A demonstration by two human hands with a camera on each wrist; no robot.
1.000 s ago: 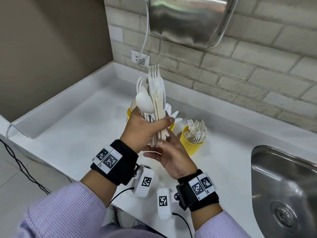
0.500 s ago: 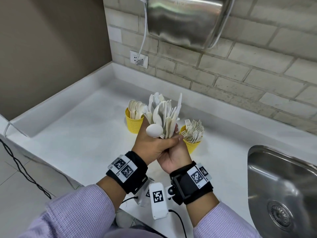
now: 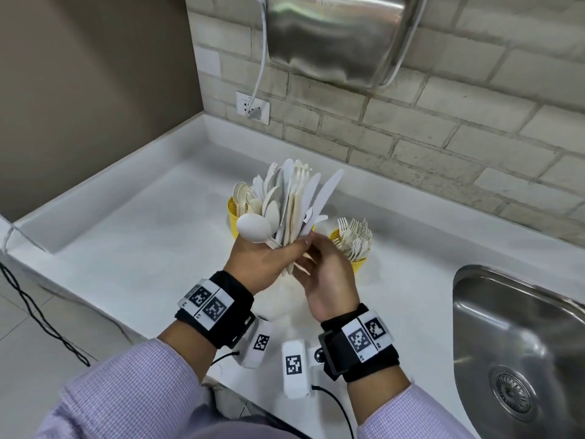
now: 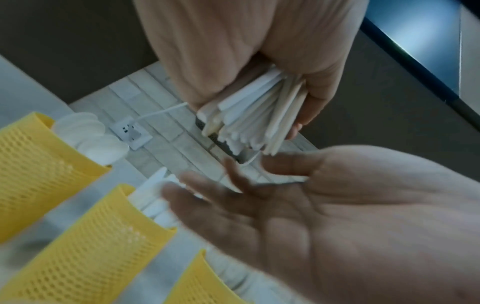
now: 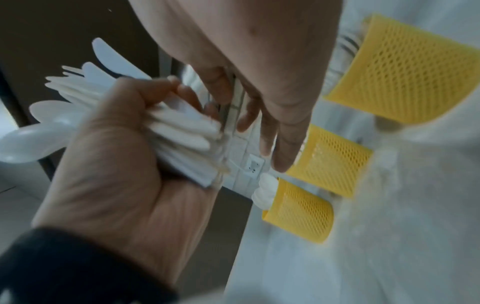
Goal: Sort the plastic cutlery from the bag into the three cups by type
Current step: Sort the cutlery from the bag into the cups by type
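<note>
White countertop in corner, brick-tile wall, steel sink at right. No readable writing. Left hand clamps cutlery bundle above yellow mesh cups; right hand relaxed, fingers at handles.

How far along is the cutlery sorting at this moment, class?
Partly done. Done: spoons stand in the left cup, what look like knives in the middle cup, forks in the right cup. In hand: the left hand grips a mixed bundle of spoons, knives and forks; the open right hand is at its handle ends. Left: the whole bundle needs sorting.
</note>
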